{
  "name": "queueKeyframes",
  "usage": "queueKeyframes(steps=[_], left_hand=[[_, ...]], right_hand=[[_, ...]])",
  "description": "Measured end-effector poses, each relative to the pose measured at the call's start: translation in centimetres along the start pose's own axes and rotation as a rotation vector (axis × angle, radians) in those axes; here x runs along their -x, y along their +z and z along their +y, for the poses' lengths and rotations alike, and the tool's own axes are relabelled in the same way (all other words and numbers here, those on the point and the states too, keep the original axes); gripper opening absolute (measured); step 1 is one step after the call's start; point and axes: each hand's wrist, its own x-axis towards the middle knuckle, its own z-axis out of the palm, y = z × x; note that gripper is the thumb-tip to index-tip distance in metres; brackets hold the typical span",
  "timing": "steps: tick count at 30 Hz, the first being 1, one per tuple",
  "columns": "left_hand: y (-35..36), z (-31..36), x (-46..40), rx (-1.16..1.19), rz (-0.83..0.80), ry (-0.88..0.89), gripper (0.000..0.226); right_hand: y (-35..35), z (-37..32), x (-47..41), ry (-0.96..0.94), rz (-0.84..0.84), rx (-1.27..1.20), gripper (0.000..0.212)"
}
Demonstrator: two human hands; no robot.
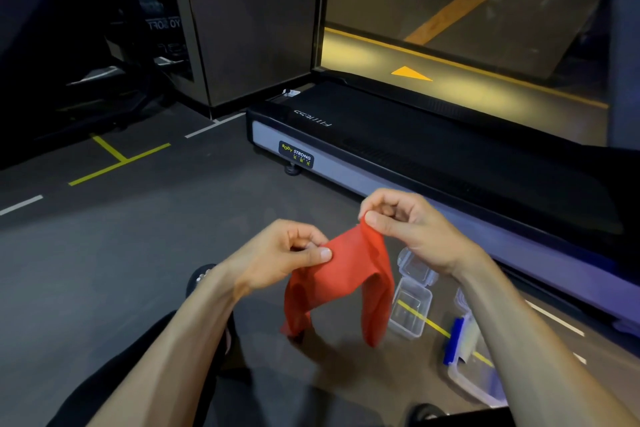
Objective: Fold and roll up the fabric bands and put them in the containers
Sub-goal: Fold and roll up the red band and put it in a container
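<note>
Fabric bands are our job, yet the biggest thing before us is the treadmill, lying along the right over the dark gym floor with its yellow and white lines. Next down in size comes the red band, held in the air above the floor, stretched across the top with both ends hanging loose, so we judge the folding barely begun and the rolling not started. Our left hand pinches its left upper edge between thumb and curled fingers; our right hand pinches the raised right corner likewise. Smaller still, on the floor at the right, sit a clear open container and a blue-latched container; the clear one looks empty, so stowing remains.
</note>
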Motion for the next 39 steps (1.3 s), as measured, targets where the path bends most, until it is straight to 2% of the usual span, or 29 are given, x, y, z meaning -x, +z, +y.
queueKeyframes(steps=[11, 22, 39], left_hand=[[0.1, 0.8, 0.3, 0.052, 0.042, -0.032, 0.021], [0.1, 1.5, 0.6, 0.032, 0.076, -0.088, 0.010], [0.1, 1.8, 0.8, 0.025, 0.098, -0.108, 0.012]], right_hand=[[-0.7, 0.4, 0.3, 0.018, 0.069, 0.000, 0.018], [-0.8, 0.9, 0.2, 0.066, 0.048, 0.058, 0.009], [-0.7, 1.1, 0.2, 0.087, 0.029, 0.095, 0.010]])
